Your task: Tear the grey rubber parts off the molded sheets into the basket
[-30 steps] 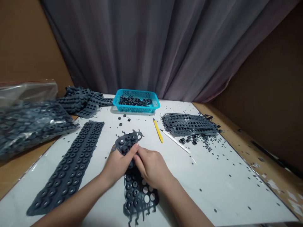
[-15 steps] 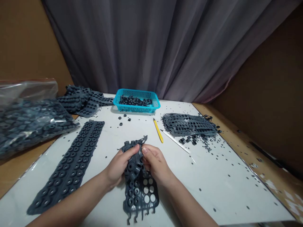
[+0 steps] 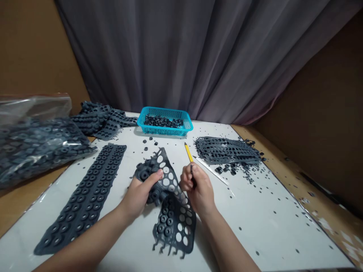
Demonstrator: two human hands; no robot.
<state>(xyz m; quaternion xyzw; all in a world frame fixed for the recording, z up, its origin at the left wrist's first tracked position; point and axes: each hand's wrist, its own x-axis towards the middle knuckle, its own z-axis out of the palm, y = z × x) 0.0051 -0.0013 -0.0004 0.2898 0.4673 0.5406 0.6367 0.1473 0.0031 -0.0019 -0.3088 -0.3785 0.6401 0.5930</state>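
Observation:
My left hand (image 3: 140, 192) grips a bunched dark grey rubber sheet (image 3: 188, 236) by its upper part, the thumb pressed on top. Ring-shaped rubber pieces still stand in part of this sheet, while a band of it has open round holes. Just right of it, my right hand (image 3: 200, 187) is closed, with a small black rubber piece (image 3: 192, 170) showing between thumb and fingers. The sheet's lower end hangs toward the white table, with ragged strands along its edge. Beyond my right hand lies a yellow pen-like tool (image 3: 188, 152), partly hidden by it.
A whole ringed rubber strip (image 3: 85, 189) lies on the left, beside a clear bag (image 3: 42, 147) of rubber pieces. At the back is a blue basket (image 3: 164, 130) holding small black pieces. Holed sheets (image 3: 227, 149), a white pen-like tool (image 3: 211, 170) and scattered bits are on the right.
My right hand has come away from the sheet to the right, with a small black piece in its fingers. The sheet has opened out, showing more empty holes.

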